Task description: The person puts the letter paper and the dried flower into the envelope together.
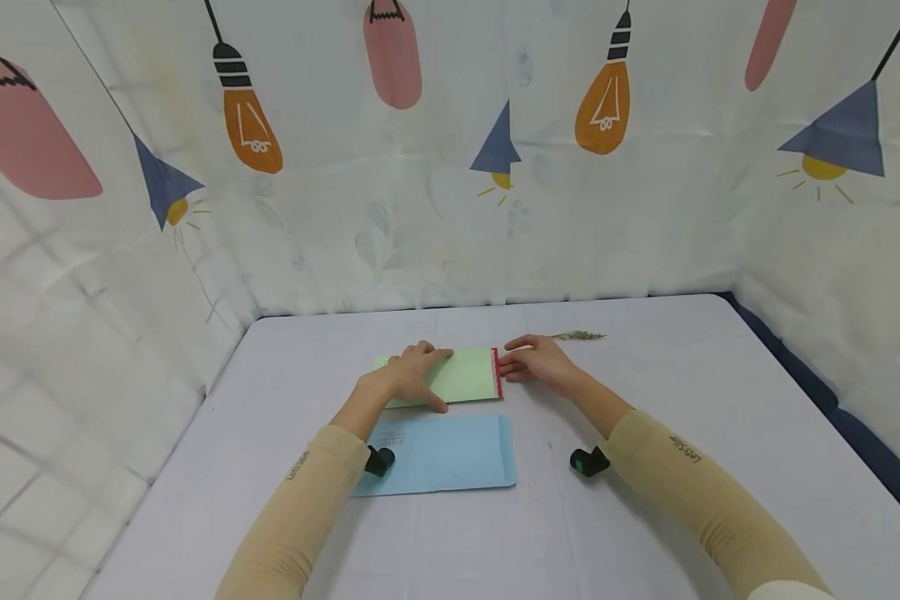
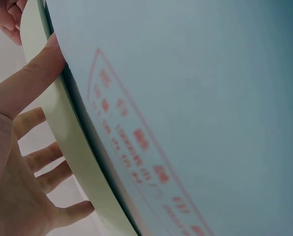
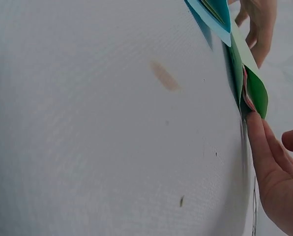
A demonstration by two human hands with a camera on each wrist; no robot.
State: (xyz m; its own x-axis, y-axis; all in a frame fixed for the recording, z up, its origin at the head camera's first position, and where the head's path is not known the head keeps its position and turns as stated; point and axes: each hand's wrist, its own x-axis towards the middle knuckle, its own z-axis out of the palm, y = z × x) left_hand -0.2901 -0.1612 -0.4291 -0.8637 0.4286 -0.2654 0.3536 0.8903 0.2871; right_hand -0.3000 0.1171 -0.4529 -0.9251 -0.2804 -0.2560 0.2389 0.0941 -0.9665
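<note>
A pale green envelope [image 1: 465, 377] lies crosswise toward the far half of the table. My left hand [image 1: 412, 372] is spread over its left part, thumb on the near edge and fingers reaching toward the far edge. At its right end runs a red strip [image 1: 498, 373], where fingertips of my right hand [image 1: 542, 363] touch. The right wrist view shows the green envelope's mouth [image 3: 258, 93] gaping, red showing inside, with straight fingers at the lower lip and the thumb apart. Nearer to me lies a larger light blue envelope [image 1: 446, 454], its printed box [image 2: 146, 142] showing in the left wrist view.
A thin dried sprig [image 1: 579, 335] lies beyond my right hand. The white-covered table [image 1: 645, 517] meets printed curtains [image 1: 450, 242] at the back and sides. Dark camera mounts [image 1: 589, 462] stick out from both sleeves. Small marks [image 3: 164, 76] dot the cloth.
</note>
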